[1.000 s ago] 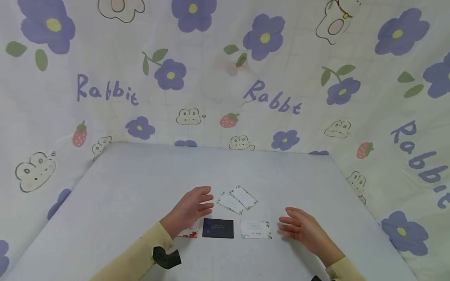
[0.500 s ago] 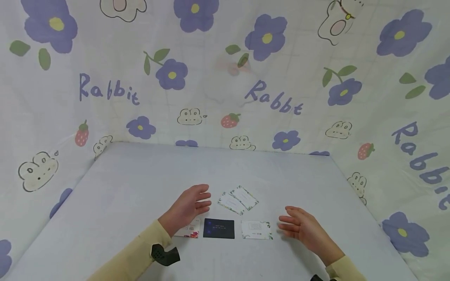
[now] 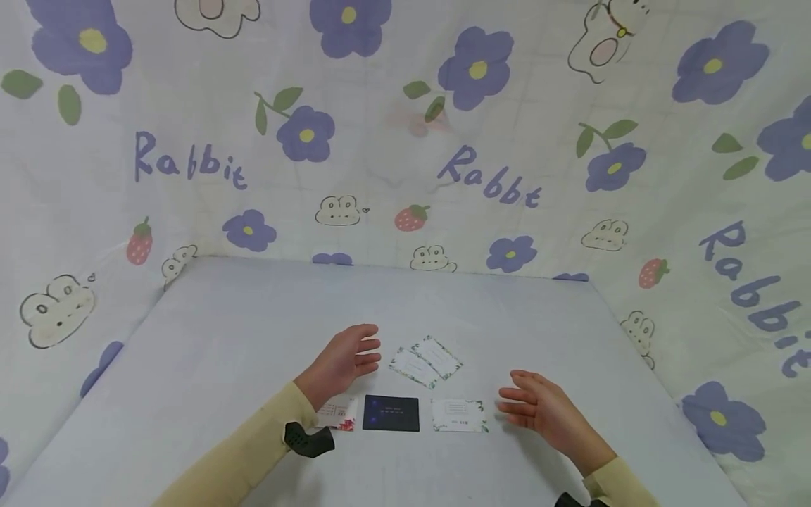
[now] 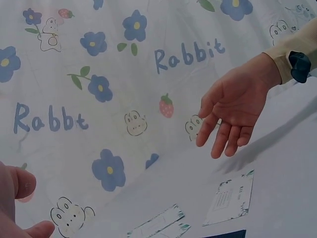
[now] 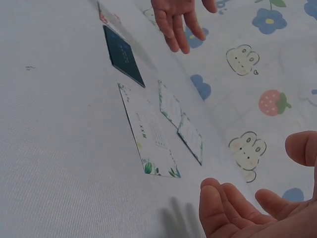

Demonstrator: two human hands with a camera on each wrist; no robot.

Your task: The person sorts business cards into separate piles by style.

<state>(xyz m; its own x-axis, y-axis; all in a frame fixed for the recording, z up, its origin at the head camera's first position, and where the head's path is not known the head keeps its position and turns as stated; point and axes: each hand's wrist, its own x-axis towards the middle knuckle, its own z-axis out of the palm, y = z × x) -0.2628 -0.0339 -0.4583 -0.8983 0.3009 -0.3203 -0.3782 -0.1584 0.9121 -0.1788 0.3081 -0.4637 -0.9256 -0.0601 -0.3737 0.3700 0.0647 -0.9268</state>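
Observation:
My left hand [image 3: 341, 360] hovers over the left end of a row of cards, its fingers relaxed and holding nothing. Partly hidden beneath it lies a white card with red flowers [image 3: 342, 415]. Beside that are a black card [image 3: 391, 413] and a white card with green leaf corners [image 3: 460, 415]. Behind the row, two leaf-bordered cards, a left one [image 3: 410, 367] and a right one [image 3: 438, 357], lie tilted and touching or overlapping. To the right of the row my right hand [image 3: 550, 417] is held above the table, fingers loosely extended, with nothing in it.
The cards lie on a white-covered table [image 3: 253, 317]. A curtain printed with flowers and rabbits [image 3: 380, 162] encloses the back and sides. Each wrist carries a dark strapped device, the left one [image 3: 308, 440] close above the table's near part.
My left hand has shifted slightly away from me, toward the back of the table. The right hand and the cards stay put; the head view has moved a little.

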